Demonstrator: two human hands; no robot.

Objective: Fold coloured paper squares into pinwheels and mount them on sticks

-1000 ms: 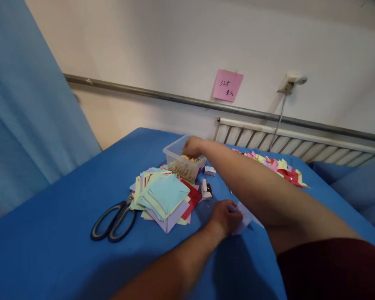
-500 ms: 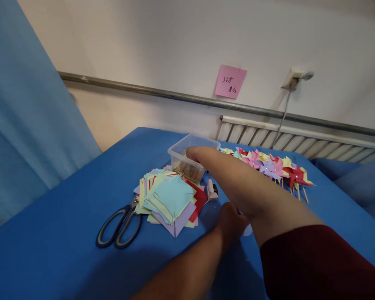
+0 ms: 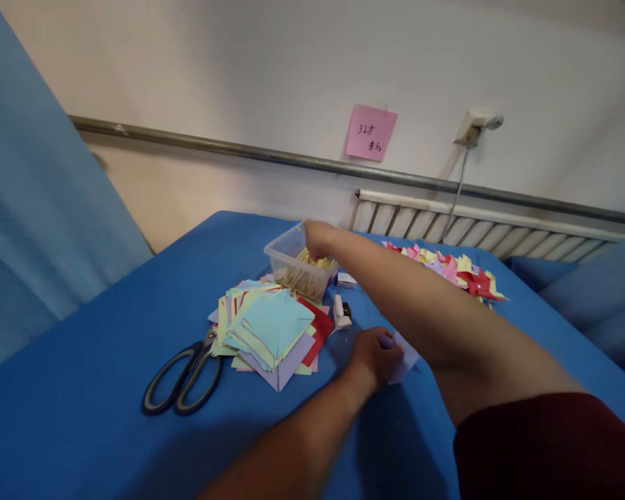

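Note:
My left hand pinches a piece of light purple paper, close above the blue table cover. Part of the paper hides behind my right forearm. My right hand reaches down into a clear plastic box, its fingertips among the thin wooden sticks. Those fingertips are hidden, so I cannot tell whether a stick is between them. Left of my left hand lies a pile of cut coloured paper squares, blue on top. A small white-and-black object sits between the pile and that hand.
Dark-handled scissors lie left of the paper pile, blades partly under it. Finished paper pinwheels lie in a row at the back right. A small white box stands beside the plastic box. Behind the table are a wall pipe and a radiator.
My right hand has dipped deeper into the box of sticks. The view has shifted a little, and more of the purple paper in my left hand shows.

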